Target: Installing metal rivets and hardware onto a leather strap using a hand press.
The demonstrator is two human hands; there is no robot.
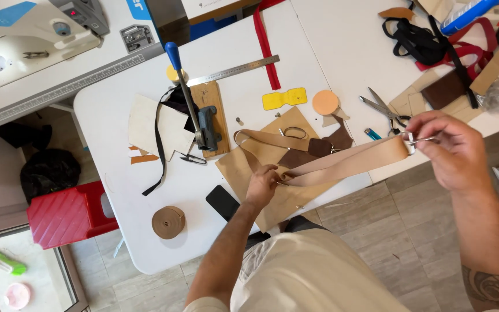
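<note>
My left hand (263,184) pinches a tan webbing strap (342,164) down on a brown paper sheet (244,170) on the white table (145,231). The strap stretches to the right, off the table edge, where my right hand (451,150) grips its end at a metal ring (414,140). Another length of the strap loops back over the paper toward a dark brown leather piece (295,157) and a metal oval ring (294,133).
A blue-handled hand press (194,107) stands on a wooden board, with a steel ruler (235,70) behind it. Scissors (385,110), a webbing roll (168,222), a black phone (222,201), yellow and orange leather pieces, black and red straps, a sewing machine (24,34) and a red stool (67,214) surround me.
</note>
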